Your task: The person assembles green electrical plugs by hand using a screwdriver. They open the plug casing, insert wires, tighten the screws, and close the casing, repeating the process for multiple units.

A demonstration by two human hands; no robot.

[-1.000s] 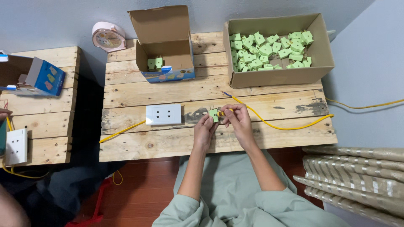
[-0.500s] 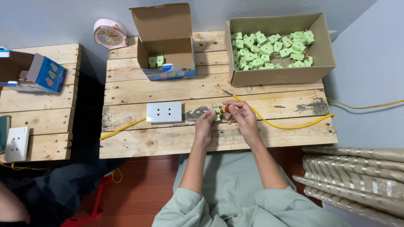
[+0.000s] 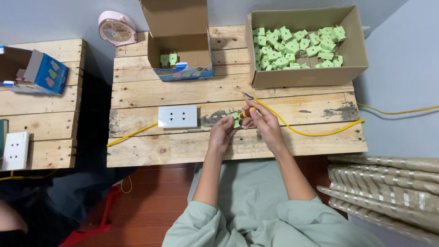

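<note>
My left hand (image 3: 221, 135) pinches a small green plug adapter (image 3: 235, 120) above the wooden pallet table (image 3: 183, 146). My right hand (image 3: 264, 122) grips a screwdriver with a yellow and red handle (image 3: 246, 113), its tip set against the adapter. Both hands are together near the table's front middle. A white double socket plate (image 3: 178, 116) lies flat just left of my left hand. A yellow cable (image 3: 315, 132) runs under my hands across the table.
A large cardboard box (image 3: 307, 77) at the back right holds several green adapters. A smaller open box (image 3: 180, 50) with two adapters stands at the back middle. A pink clock (image 3: 117, 28) sits back left. A second pallet table (image 3: 41, 105) stands left, rolled material (image 3: 388, 183) right.
My hands have stayed in place at the table's front. The right hand has turned slightly with the screwdriver on the adapter. The view has shifted a little.
</note>
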